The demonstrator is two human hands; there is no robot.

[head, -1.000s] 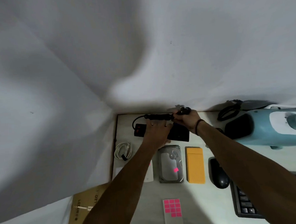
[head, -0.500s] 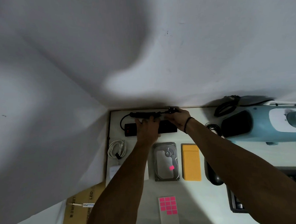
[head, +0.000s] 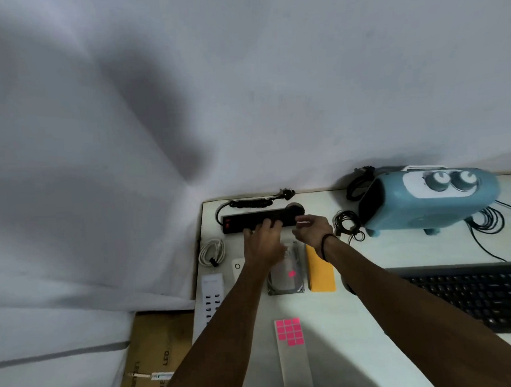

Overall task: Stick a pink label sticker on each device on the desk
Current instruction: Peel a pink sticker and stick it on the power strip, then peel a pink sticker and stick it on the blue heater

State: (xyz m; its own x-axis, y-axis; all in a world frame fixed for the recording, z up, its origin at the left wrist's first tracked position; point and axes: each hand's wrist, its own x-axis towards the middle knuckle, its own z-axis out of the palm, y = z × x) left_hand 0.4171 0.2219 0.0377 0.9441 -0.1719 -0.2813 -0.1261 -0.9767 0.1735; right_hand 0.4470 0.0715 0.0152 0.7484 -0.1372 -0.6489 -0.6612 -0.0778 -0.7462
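Note:
A black power strip (head: 279, 214) lies at the desk's back edge, its coiled cord (head: 250, 203) and plug (head: 287, 194) behind it. My left hand (head: 264, 243) reaches forward and its straight fingers touch the strip's front. My right hand (head: 312, 230) hovers just right of it with loosely curled, blurred fingers and nothing plainly held. Below the hands lies a hard drive (head: 294, 283) bearing one pink sticker (head: 292, 273), with an orange device (head: 320, 274) beside it. The pink sticker sheet (head: 288, 332) lies near the front.
A white USB hub (head: 212, 296), a white cable (head: 212, 251) and a small white device (head: 237, 266) lie at the left. A blue heater (head: 426, 199), black wires (head: 346, 224) and a keyboard (head: 475, 297) fill the right. A cardboard box (head: 150, 358) stands beside the desk.
Both hands let go of the cord and plug and drew back toward me. The cord now lies behind the strip. The camera has tilted and shows more of the desk.

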